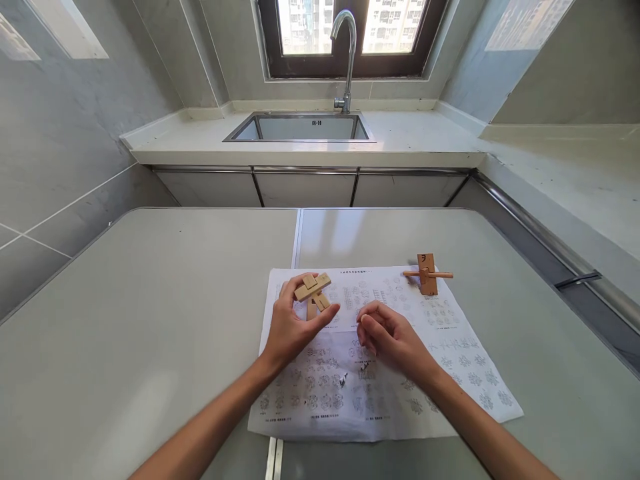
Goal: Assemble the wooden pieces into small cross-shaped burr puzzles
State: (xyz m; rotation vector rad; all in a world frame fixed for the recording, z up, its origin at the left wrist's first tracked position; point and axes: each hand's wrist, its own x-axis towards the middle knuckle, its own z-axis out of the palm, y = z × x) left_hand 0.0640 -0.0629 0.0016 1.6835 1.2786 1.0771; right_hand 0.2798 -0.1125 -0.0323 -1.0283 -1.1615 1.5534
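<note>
My left hand [293, 325] grips a small wooden puzzle of interlocked pale blocks [314, 295], held just above a printed paper sheet [450, 347]. The fingers curl around its lower part. My right hand [387, 335] rests on the sheet to the right of it, fingers curled loosely inward, with nothing visible in them. A second wooden puzzle piece [427, 273], a flat brown block with a thin rod through it, lies on the sheet's far right corner, away from both hands.
The sheet lies on a grey table [150, 320] with a seam down its middle. Beyond it stands a counter with a steel sink [300, 127] and a tap [346, 60] under a window. Tiled walls stand at left and right.
</note>
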